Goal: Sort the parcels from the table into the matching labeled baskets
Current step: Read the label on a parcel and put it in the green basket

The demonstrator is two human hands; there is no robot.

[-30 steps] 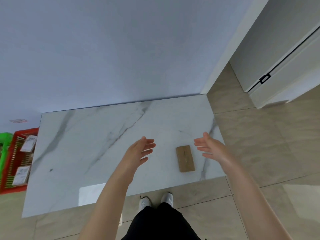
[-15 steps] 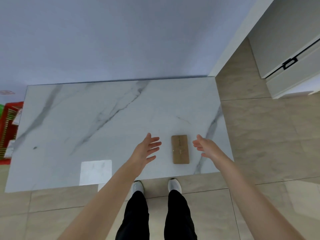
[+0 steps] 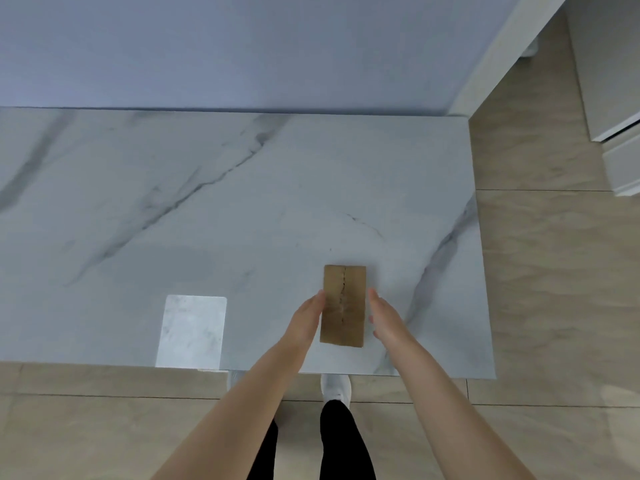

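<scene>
A small brown cardboard parcel point(image 3: 343, 304) lies flat on the white marble table point(image 3: 214, 209), near the front edge and towards the right end. My left hand point(image 3: 306, 318) is at the parcel's left side with straight fingers, the fingertips at its edge. My right hand point(image 3: 382, 318) is just off the parcel's right side, fingers straight, a narrow gap showing between them and the cardboard. No basket is in view now.
A bright rectangular reflection point(image 3: 192, 330) lies on the table at the front left. A grey-blue wall point(image 3: 242, 46) stands behind the table. To the right there is beige tiled floor point(image 3: 554, 271) and a white cabinet point(image 3: 620, 133). My legs and a white shoe point(image 3: 335, 388) are below the table edge.
Both hands have closed in from either side onto the parcel. The view has moved nearer and to the right, and the red basket at the left has gone out of frame.
</scene>
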